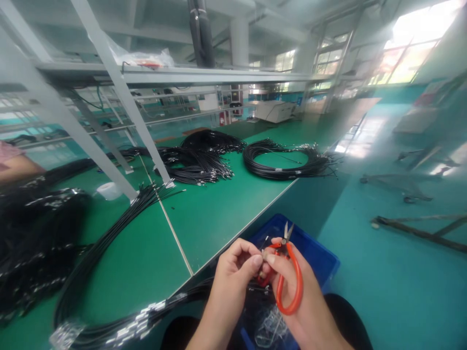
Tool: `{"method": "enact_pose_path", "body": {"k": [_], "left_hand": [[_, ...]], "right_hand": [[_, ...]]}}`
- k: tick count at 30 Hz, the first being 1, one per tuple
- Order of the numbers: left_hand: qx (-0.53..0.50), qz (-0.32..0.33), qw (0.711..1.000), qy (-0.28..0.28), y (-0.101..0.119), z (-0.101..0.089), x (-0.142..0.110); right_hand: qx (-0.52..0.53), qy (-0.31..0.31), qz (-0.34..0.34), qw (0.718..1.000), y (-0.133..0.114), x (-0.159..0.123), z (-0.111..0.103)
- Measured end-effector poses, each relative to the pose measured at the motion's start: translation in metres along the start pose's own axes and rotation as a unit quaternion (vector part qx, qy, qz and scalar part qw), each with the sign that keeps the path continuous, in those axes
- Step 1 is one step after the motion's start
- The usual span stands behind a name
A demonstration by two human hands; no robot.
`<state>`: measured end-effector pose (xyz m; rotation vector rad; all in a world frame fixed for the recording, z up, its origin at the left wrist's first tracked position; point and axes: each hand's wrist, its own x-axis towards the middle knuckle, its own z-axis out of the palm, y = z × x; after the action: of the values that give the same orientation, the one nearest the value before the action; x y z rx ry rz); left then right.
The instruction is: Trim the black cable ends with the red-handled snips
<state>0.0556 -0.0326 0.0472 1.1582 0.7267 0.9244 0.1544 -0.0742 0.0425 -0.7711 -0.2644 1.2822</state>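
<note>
The left hand [235,267] is nearly closed, its thumb and forefinger pinched together at the fingertips of the right hand [308,289]; what sits in that pinch is too small to make out. The right hand holds a pair of orange-handled metal snips [299,279], blades pointing up and slightly parted (one loop of the handle lies across the palm), while its thumb and forefinger meet the left fingertips.

Below and behind the hands is a blue plastic bin [324,260], with crumpled clear plastic scraps [272,328] low in it. A long bundle of thin black cables [78,272] curves over the green tabletop [204,214] and runs towards the hands, wrapped in shiny clear film near the front.

Farther back on the table, a round black cable coil [251,163] lies to the right of a heap of loose-ended black cables [189,165]. A small white roll [109,191] rests by the slanting white metal shelf frame [126,97]. At the far left, another person's forearm [22,167] reaches in beside a dark cable pile [40,233].
</note>
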Motion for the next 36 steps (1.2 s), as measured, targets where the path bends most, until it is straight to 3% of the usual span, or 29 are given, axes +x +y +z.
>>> {"method": "enact_pose_path", "body": {"k": [3,6,9,11,13,15,18,20,26,32,36], "left_hand": [[0.151,0.048,0.985,0.067,0.001,-0.007,-0.001],[0.330,0.162,0.919,0.143,0.004,-0.007,-0.004],[0.421,0.229,0.869,0.123,0.007,-0.004,-0.006],[0.435,0.236,0.860,0.126,0.008,-0.005,-0.006],[0.408,0.216,0.873,0.154,0.006,-0.008,-0.006],[0.353,0.164,0.909,0.151,0.004,-0.010,-0.008],[0.247,0.076,0.963,0.071,-0.002,-0.009,-0.010],[0.181,0.045,0.982,0.041,-0.006,-0.008,-0.011],[0.108,0.012,0.994,0.034,-0.007,-0.010,-0.006],[0.079,0.002,0.996,0.034,-0.003,-0.008,-0.005],[0.074,-0.013,0.996,0.038,-0.003,-0.010,-0.003]], "right_hand": [[0.021,0.011,0.024,0.999,0.001,0.003,-0.003],[0.026,0.015,0.020,0.999,0.001,0.005,-0.003],[0.032,0.018,0.019,0.999,0.000,0.004,0.000],[0.029,0.012,0.022,0.999,-0.001,0.003,0.003],[0.017,0.005,0.017,1.000,-0.002,0.001,0.005],[0.006,0.006,0.013,1.000,-0.002,0.001,0.005],[0.006,0.001,0.023,1.000,-0.001,0.003,0.004],[-0.003,-0.002,0.021,1.000,0.000,0.004,0.004],[-0.101,0.038,-0.047,0.993,-0.004,0.007,0.008],[-0.151,0.032,-0.076,0.985,-0.001,0.008,0.006],[-0.259,0.053,-0.155,0.952,0.000,0.008,-0.004]]}}
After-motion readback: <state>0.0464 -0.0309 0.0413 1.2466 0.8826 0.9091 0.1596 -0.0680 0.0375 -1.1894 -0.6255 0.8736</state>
